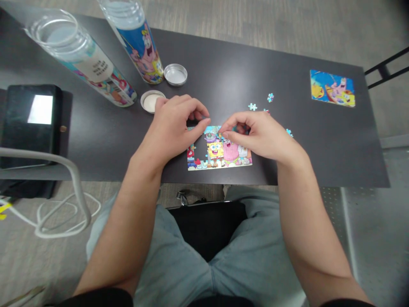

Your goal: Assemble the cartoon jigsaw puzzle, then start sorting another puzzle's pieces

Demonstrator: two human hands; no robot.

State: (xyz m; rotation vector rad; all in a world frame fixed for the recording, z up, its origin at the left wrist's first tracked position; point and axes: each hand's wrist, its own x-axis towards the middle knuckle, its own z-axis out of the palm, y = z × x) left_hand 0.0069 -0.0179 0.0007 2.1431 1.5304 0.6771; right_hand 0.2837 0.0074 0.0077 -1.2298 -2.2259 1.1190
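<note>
A partly assembled cartoon jigsaw puzzle (216, 150) lies near the table's front edge, with a dark gap in its left part. My left hand (171, 130) rests at the puzzle's upper left, its thumb and index finger apart with nothing between them. Over the upper right part is my right hand (260, 133), thumb and index finger pinched at the top of the picture on what looks like a puzzle piece, mostly covered by the fingertips. Loose puzzle pieces (252, 106) lie beyond and beside the right hand; one is partly hidden by it.
Two clear tubes with cartoon labels, a nearer tube (96, 70) and a farther tube (140, 47), stand at the back left. Beside them lie a metal lid (175, 75) and another lid (150, 102). A cartoon picture card (332, 88) is at far right, a black device (30, 123) at far left.
</note>
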